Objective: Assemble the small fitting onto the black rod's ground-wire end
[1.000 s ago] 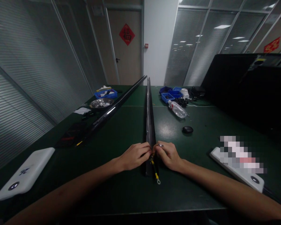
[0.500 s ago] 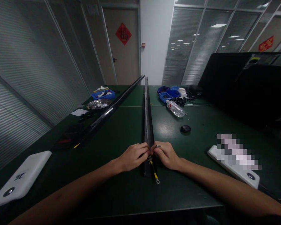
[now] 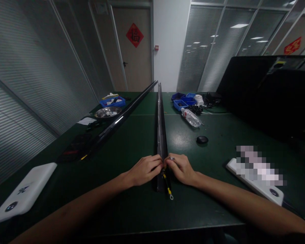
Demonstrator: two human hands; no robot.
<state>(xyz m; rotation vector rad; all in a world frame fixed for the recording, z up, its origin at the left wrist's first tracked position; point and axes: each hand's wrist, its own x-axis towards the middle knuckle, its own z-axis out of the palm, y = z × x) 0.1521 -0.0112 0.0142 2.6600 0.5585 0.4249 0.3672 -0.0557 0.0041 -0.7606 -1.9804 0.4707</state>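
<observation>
While both hands meet at the lower centre of the frame, the left hand (image 3: 144, 169) and right hand (image 3: 181, 168) have their fingers closed in a pinch on the near end of a long black channel strip (image 3: 160, 128) lying lengthwise on the green worktop (image 3: 132, 142). A yellow wire with ring terminal (image 3: 168, 189) trails from that end. Judgement: keep the pinch even on both sides and the strip flat so the wire seats without kinking.

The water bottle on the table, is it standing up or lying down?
Lying down. The water bottle rests on its side on the green table, beside the blue bins.
</observation>
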